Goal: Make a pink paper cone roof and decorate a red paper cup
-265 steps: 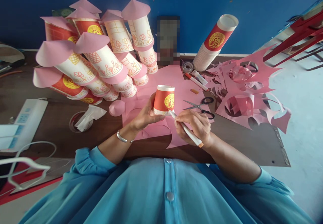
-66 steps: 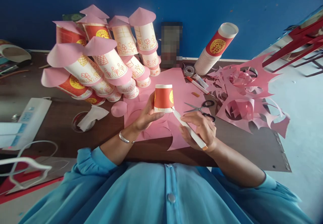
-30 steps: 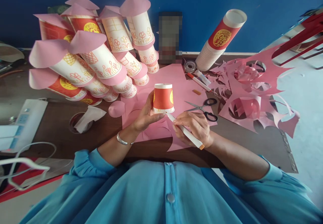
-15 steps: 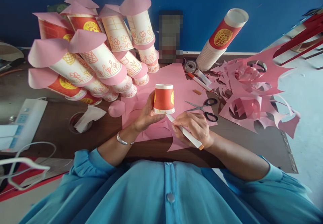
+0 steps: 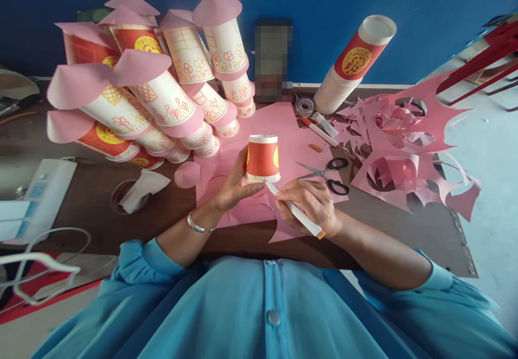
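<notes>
My left hand [image 5: 234, 185] is closed around the left side and lower edge of a red-and-white paper cup [image 5: 262, 159], held upside down with its wide rim toward me. Between the fingers of my right hand [image 5: 308, 202] is a white marker [image 5: 301, 219] with an orange end. Its tip meets the cup's lower edge, where small marks show on the white band. Beneath both hands lies a pink paper sheet [image 5: 279, 124]. Scissors [image 5: 324, 174] with black handles rest open just beyond my right hand, and a small pink paper cone [image 5: 187, 175] is left of the sheet.
Cup towers [image 5: 162, 94] with pink cone roofs crowd the back left. A tall stack of paper cups [image 5: 340, 86] leans at the back right, near clear tape [image 5: 305, 106], a red-capped marker [image 5: 319, 131] and an orange cap [image 5: 316, 148]. Pink paper scraps [image 5: 408, 148] cover the right side.
Both hands, the cup and the marker keep almost the same positions. The whole view has shifted very slightly.
</notes>
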Demonstrator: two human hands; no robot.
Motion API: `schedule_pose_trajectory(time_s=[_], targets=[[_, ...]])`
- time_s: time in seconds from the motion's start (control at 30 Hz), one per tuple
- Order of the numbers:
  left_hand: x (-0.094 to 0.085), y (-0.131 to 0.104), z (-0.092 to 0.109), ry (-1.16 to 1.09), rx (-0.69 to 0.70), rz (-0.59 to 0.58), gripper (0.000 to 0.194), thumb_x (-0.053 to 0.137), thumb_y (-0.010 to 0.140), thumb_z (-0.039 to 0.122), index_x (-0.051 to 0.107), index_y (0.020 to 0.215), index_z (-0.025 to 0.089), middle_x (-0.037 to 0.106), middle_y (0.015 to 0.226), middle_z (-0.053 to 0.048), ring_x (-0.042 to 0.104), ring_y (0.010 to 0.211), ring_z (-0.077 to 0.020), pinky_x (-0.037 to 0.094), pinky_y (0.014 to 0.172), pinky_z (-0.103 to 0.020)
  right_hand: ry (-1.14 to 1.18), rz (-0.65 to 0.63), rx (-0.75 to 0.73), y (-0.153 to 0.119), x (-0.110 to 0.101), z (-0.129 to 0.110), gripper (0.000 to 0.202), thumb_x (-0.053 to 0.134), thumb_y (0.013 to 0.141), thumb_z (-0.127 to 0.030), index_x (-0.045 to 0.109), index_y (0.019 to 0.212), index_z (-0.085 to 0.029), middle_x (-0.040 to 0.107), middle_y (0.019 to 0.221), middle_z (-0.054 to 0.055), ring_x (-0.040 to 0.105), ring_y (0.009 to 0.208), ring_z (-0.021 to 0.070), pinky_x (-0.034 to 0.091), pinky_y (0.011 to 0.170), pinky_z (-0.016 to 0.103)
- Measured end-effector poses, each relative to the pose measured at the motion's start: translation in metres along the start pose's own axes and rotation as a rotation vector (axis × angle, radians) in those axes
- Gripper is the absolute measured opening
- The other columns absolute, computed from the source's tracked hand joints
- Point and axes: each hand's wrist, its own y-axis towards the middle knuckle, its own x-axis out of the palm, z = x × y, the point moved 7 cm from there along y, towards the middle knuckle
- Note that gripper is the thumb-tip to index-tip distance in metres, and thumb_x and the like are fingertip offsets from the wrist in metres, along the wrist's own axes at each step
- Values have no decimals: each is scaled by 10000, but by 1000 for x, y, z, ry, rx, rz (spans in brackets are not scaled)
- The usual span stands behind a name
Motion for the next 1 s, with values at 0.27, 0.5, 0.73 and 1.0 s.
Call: schedule_pose_trajectory(time_s=[0.27,0.5,0.73,1.0], targets=[[1,0,-2,-53,6,1,792,851,867,478,480,1564,423,548,1522,-37,497,1429,-351,429,1218,-604,-40,18,19,1,-2,2,151,624,965,-101,588,1017,-238,713,767,-20,713,623,147,563,571,259],[3,2,1,-89,16,-21,727,847,881,436,516,1527,404,595,1424,-36,572,1298,-301,502,1115,-519,-79,45,40,2,-5,3,191,639,930,-68,583,1006,-234,691,725,-35,671,565,134,512,527,246],[5,3,3,-100,14,-28,716,851,878,454,516,1510,437,575,1478,-14,552,1362,-310,494,1142,-534,-95,49,42,3,-6,2,194,637,916,-63,570,965,-239,672,692,-44,660,539,134,490,492,245],[1,1,1,-53,33,-13,724,835,893,430,504,1537,431,559,1493,-22,525,1393,-320,463,1185,-564,-53,32,-6,4,-6,-4,179,627,934,-81,576,1012,-234,682,711,-37,673,553,141,554,519,256]])
